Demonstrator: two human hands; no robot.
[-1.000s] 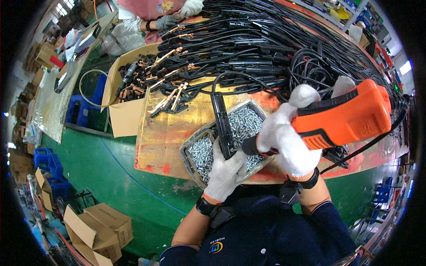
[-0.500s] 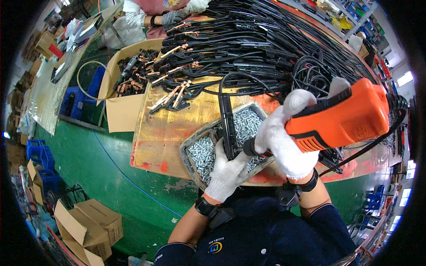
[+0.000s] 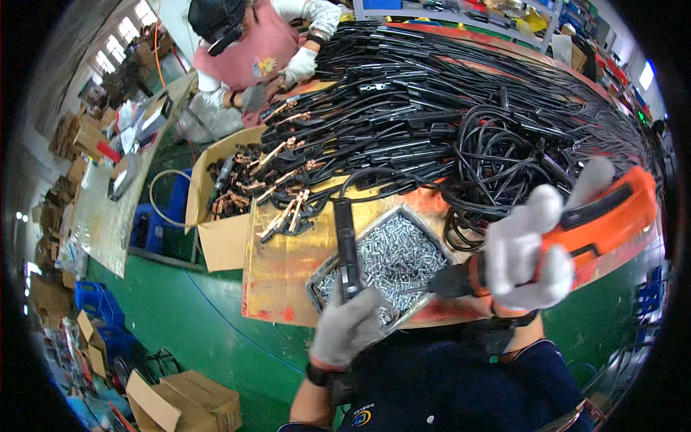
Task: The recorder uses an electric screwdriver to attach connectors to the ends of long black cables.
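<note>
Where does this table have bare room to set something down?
A yellow patch of table lies bare between the carton, copper pieces and tray of screws; a smaller red patch separates the tray from black cables. Those crowd the far side; the right hand and orange power tool hang over the right.

A workshop with a green floor point(image 3: 169, 306) and bright windows at both sides.

At the upper left, a row of bright windows point(image 3: 116, 49) is set in a grey wall point(image 3: 65, 72); another lit window point(image 3: 647, 75) shows near the right edge. A worn wooden table point(image 3: 281, 288), its top patched yellow and red, takes up the middle. To its left stands a long side table point(image 3: 104, 234) with a pale, shiny top. A grey metal shelf point(image 3: 468, 23) runs along the back. Brown boxes point(image 3: 90, 140) crowd the left side, blurred toward the rim. Near the lower left are blue crates point(image 3: 101, 309) and an open cardboard box point(image 3: 198, 399).
</note>
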